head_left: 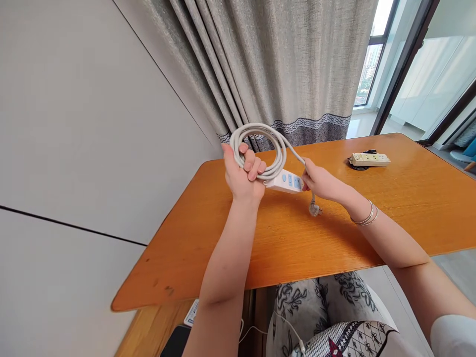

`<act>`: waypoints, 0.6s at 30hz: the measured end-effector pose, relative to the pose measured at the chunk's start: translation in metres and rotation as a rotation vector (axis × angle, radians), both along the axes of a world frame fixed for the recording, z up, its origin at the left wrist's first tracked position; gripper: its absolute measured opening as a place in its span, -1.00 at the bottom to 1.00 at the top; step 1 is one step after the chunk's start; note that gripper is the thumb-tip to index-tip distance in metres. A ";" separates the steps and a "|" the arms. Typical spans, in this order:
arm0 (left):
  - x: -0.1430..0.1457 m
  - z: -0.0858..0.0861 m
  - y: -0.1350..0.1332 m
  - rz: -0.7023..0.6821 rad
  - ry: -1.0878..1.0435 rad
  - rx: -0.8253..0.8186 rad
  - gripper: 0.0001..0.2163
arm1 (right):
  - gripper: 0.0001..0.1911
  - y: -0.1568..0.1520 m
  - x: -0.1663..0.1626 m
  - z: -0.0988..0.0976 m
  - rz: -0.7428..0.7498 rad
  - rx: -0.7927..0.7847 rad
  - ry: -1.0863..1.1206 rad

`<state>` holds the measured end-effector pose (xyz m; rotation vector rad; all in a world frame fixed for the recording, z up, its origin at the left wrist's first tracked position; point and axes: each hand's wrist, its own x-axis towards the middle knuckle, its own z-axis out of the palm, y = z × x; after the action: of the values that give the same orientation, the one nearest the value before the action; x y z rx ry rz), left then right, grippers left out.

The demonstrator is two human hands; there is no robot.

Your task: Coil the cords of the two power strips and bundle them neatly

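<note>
My left hand (241,181) is raised above the surface (390,218), with its fingers (253,166) clamped through the coiled cable (256,128) and pressing the white power strip (287,181) against it. My right hand (323,183) pinches the cable's free end, and the plug (315,209) dangles below. The hand itself hides the pinching fingertips.

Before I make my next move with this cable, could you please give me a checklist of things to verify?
1. Coiled cable gripped: ok, left hand is closed through the loops.
2. Loose end controlled: ok, right hand pinches it.
3. Plug free: ok, it dangles below the right hand, plugged into nothing.
4. Power strip supported: cannot tell which hand bears it.
5. Second power strip out of the way: ok, it lies apart on the table, far right.
</note>
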<state>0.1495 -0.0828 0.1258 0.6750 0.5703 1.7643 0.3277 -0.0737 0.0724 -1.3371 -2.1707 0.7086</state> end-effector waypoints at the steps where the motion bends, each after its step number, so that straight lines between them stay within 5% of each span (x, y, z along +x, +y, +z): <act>1: 0.000 -0.001 0.001 0.065 0.005 0.018 -0.53 | -0.36 -0.003 -0.004 -0.001 0.003 -0.012 -0.072; 5: 0.002 -0.011 0.007 0.295 0.041 0.114 -0.53 | -0.31 -0.023 -0.022 -0.002 0.034 -0.013 -0.435; 9: 0.006 -0.030 0.017 0.417 0.209 0.292 -0.57 | -0.52 -0.046 -0.035 0.004 0.048 0.075 -0.745; 18: 0.013 -0.071 0.021 0.300 0.987 0.472 -0.49 | -0.74 -0.084 -0.015 0.041 0.162 0.282 -0.745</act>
<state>0.1629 -0.0620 0.0547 1.9138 0.9455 1.7713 0.3125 -0.1573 0.1134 -1.4220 -2.8362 -0.0921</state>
